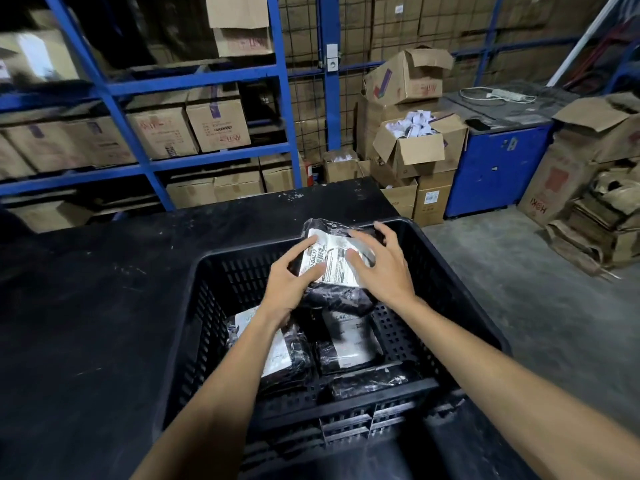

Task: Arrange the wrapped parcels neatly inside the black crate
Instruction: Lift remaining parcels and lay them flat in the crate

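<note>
A black slatted crate (214,292) stands on a black table. Both hands hold one black-wrapped parcel with a white shipping label (334,265) above the crate's far half. My left hand (289,284) grips its left side. On its right side rests my right hand (381,268), fingers spread over the label. Lower in the crate lie three more wrapped parcels: one at the left under my left forearm (287,355), one in the middle (349,344) and one against the near wall (370,381).
The black table (104,306) stretches left of the crate. Blue shelving (138,81) with cardboard boxes fills the back. To the right stand open boxes (415,143), a blue cabinet (498,168) and flattened cardboard (588,220) on the concrete floor.
</note>
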